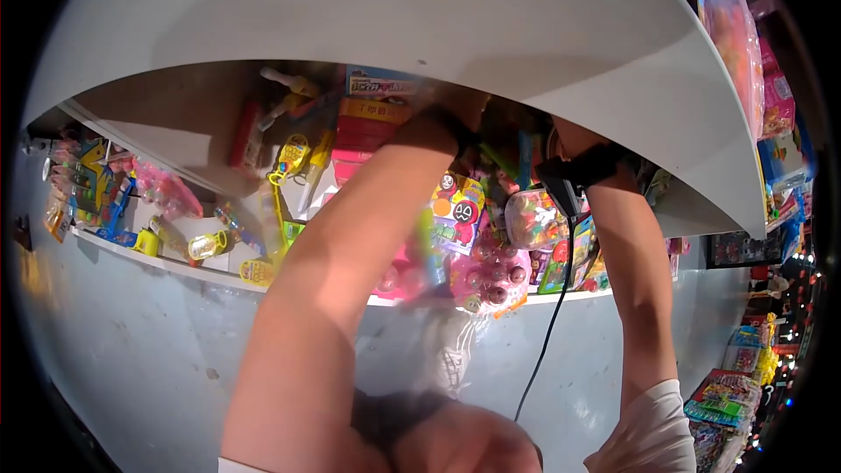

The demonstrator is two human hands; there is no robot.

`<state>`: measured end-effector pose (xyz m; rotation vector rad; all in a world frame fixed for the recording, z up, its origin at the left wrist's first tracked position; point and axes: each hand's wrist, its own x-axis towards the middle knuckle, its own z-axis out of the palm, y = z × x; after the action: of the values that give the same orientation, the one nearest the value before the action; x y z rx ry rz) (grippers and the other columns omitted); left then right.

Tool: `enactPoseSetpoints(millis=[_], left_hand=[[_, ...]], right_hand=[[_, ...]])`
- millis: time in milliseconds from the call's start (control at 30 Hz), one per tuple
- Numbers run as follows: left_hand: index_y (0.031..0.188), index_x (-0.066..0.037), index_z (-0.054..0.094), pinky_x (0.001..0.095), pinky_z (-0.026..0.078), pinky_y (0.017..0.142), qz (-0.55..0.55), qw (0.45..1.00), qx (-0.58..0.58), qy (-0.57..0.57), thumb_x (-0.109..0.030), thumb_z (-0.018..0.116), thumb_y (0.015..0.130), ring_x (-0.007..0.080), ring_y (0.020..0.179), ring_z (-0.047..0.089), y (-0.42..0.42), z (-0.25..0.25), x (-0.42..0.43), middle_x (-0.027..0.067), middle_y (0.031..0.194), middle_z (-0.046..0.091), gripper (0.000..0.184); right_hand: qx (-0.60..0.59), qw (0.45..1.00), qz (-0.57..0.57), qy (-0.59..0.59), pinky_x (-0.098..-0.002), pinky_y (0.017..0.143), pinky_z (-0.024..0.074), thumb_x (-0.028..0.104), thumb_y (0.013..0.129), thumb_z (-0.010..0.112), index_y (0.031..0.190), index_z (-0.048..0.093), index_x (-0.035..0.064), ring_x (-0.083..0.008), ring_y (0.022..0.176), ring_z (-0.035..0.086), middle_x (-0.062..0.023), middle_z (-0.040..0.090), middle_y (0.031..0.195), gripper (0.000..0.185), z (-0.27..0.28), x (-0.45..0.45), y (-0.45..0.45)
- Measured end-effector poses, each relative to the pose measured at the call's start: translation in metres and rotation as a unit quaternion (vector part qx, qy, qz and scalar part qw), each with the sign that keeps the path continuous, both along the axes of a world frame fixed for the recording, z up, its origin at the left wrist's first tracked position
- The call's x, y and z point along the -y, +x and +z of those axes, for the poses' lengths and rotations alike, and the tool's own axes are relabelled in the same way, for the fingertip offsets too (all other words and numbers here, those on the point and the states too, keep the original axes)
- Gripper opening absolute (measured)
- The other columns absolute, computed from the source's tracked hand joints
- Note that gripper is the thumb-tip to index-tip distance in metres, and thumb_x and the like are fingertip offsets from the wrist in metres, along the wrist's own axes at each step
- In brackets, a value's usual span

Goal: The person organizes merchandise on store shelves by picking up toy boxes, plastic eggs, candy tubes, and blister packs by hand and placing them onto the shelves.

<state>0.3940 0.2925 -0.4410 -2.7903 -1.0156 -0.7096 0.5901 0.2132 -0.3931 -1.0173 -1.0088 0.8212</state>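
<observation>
The person is reaching with both arms under a white shelf board (420,17), into a lower shelf full of packaged toys. The left hand (469,105) is just past 12 o'clock, in the shadow below the board edge. The right hand (574,136) is at 2 o'clock, and the board covers most of it. For both hands I cannot tell if the fingers are spread, pressed together or pinching something. The toys nearest to them lie between 12 and 3 o'clock, among them a clear bag of colourful pieces (536,219). In the middle stands a card with red-hooded masked figures (458,212), and at 5 o'clock from there is a pink pack with round balls (495,276). A yellow box (372,111) is at 11 o'clock, beside the left forearm. A yellow slipper-shaped toy (292,158) is at 10 o'clock. From the black wrist strap (600,165) on the right arm, a black cable (550,324) hangs down toward 5 o'clock.
</observation>
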Motion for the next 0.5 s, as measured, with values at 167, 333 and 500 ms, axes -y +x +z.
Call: enactPoseSetpoints(millis=[167, 333, 500], left_hand=[[0.117, -0.005, 0.067, 0.0423, 0.052, 0.09, 0.006, 1.0, 0.015, 0.014, -0.02, 0.061, 0.094, 0.0285, 0.106, 0.065, -0.004, -0.009, 0.011, 0.0132, 0.114, 0.069, 0.028], [0.116, -0.005, 0.068, 0.0427, 0.052, 0.089, 0.001, 0.999, 0.03, 0.026, -0.02, 0.062, 0.094, 0.0285, 0.103, 0.066, -0.011, -0.015, 0.016, 0.0134, 0.111, 0.07, 0.027], [0.114, -0.005, 0.068, 0.0431, 0.053, 0.087, 0.0, 0.999, 0.038, 0.033, -0.02, 0.062, 0.093, 0.0285, 0.1, 0.067, -0.014, -0.017, 0.018, 0.0137, 0.108, 0.07, 0.026]], right_hand=[[0.015, 1.0, -0.009, -0.01, -0.0403, 0.099, 0.0505, 0.022, 0.102, 0.057, 0.129, 0.058, 0.0038, -0.0257, 0.116, 0.06, -0.0099, 0.061, 0.128, 0.033, -0.003, -0.014, -0.006], [0.024, 0.999, -0.018, -0.019, -0.0407, 0.099, 0.0504, 0.024, 0.102, 0.057, 0.129, 0.058, 0.004, -0.026, 0.116, 0.06, -0.0099, 0.061, 0.128, 0.034, -0.01, -0.025, -0.014], [0.022, 0.999, -0.021, -0.015, -0.0411, 0.099, 0.0503, 0.025, 0.102, 0.057, 0.129, 0.058, 0.0042, -0.0264, 0.116, 0.06, -0.0099, 0.061, 0.128, 0.034, -0.012, -0.025, -0.015]])
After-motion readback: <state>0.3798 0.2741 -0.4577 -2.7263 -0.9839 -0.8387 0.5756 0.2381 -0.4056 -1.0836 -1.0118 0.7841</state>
